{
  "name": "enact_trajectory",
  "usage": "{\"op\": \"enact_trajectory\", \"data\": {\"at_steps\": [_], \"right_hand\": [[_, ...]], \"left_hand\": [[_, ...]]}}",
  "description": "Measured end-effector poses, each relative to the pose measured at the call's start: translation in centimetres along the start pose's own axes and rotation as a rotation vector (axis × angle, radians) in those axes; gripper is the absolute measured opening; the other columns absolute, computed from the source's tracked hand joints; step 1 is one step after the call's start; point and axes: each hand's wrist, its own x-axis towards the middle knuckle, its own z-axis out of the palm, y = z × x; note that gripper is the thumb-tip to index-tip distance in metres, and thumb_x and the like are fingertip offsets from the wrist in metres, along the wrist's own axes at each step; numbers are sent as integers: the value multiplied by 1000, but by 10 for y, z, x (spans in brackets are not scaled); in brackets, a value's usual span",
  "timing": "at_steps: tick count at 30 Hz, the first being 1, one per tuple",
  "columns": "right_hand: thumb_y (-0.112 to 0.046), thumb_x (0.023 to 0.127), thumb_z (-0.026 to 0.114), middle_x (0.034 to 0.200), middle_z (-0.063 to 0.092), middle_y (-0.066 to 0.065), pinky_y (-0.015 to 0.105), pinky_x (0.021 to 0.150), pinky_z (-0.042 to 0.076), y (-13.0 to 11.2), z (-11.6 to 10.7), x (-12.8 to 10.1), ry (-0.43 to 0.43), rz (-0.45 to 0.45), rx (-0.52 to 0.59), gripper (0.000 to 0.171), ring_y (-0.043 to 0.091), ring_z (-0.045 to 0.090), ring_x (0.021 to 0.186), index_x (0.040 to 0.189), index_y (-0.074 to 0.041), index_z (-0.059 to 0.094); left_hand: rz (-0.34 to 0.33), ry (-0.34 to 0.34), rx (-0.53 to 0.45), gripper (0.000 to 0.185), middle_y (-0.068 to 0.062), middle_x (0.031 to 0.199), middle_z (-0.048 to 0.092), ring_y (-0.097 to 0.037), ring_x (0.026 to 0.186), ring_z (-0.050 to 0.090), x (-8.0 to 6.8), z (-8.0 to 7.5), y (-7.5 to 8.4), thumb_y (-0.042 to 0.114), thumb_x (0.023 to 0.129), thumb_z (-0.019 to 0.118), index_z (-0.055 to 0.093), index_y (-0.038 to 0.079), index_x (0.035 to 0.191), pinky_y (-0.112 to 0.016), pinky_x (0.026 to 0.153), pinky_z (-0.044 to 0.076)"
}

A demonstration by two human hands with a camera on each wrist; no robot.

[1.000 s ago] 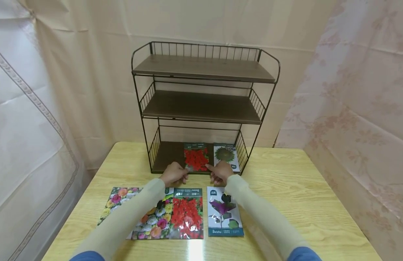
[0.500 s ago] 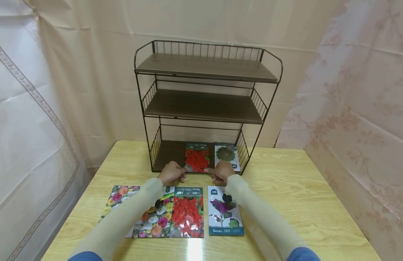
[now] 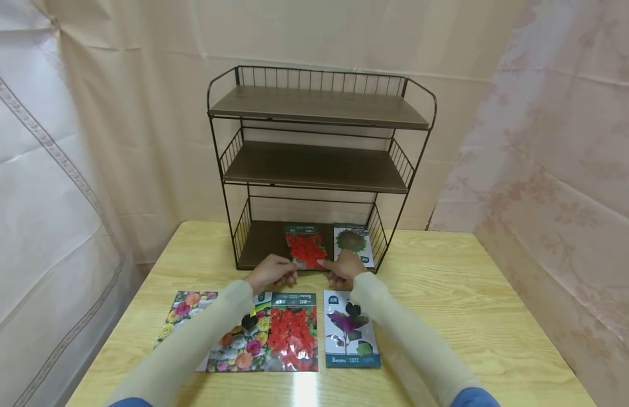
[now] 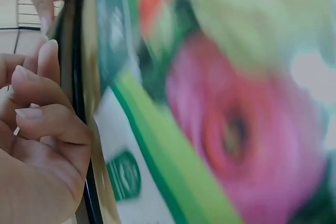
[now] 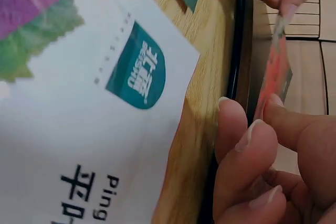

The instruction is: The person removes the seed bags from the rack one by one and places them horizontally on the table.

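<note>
A seed packet with red flowers (image 3: 307, 249) lies on the rack's bottom shelf, slightly turned. My left hand (image 3: 273, 271) pinches its near left corner. At the near right corner my right hand (image 3: 346, 267) pinches it, thumb on the printed face and the other fingers curled below. In the right wrist view the red-flower packet (image 5: 273, 74) appears nearly edge-on between both hands. Beside it, to the right on the same shelf, a white packet with a spiky green plant (image 3: 351, 238) is partly covered by my right hand.
The dark three-tier rack (image 3: 319, 164) stands at the table's back. On the table (image 3: 446, 294) nearer me lie another red-flower packet (image 3: 293, 336), rose-print packets (image 3: 248, 347) partly under my left forearm, and a purple-plant packet (image 3: 347, 333) by my right forearm.
The red-flower packet on the shelf has turned slightly, its far end shifting left. My left hand has moved a little to the right; the right hand stays almost in place.
</note>
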Motion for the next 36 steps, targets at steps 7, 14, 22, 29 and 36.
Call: {"op": "enact_trajectory", "data": {"at_steps": [7,14,22,29,36], "right_hand": [[-41,101,67,63,70,10,22,39,39,2,5,2,-83,62,238,52,9,50,40,90,9,75],[-33,106,60,62,67,3,20,38,32,3,11,3,-148,83,342,43,5,45,41,99,7,73],[-26,109,53,65,64,1,20,41,34,10,12,8,-168,30,382,37,4,41,45,106,8,68],[-26,110,51,68,66,2,19,42,36,10,9,1,-162,-18,306,38,5,44,45,106,8,68],[-26,111,49,73,66,7,23,45,39,13,9,-2,-102,-90,242,38,9,45,50,103,6,68]], "left_hand": [[-126,-26,-315,29,-3,76,70,-5,49,44,-3,-2,-1,25,103,63,74,0,93,-21,45,36],[-233,-73,-504,30,0,69,63,-6,47,38,-6,-10,-6,23,103,60,66,11,76,-22,41,29],[-120,-44,-179,39,-4,75,71,-4,50,46,-11,-9,-1,28,106,59,72,-8,104,-20,46,37],[-36,-1,-50,33,-9,79,72,-5,53,52,-9,-5,2,18,107,57,73,-11,104,-21,47,37],[35,42,73,31,-12,82,73,-12,62,56,-9,1,5,18,106,57,75,-6,97,-26,56,42]]}}
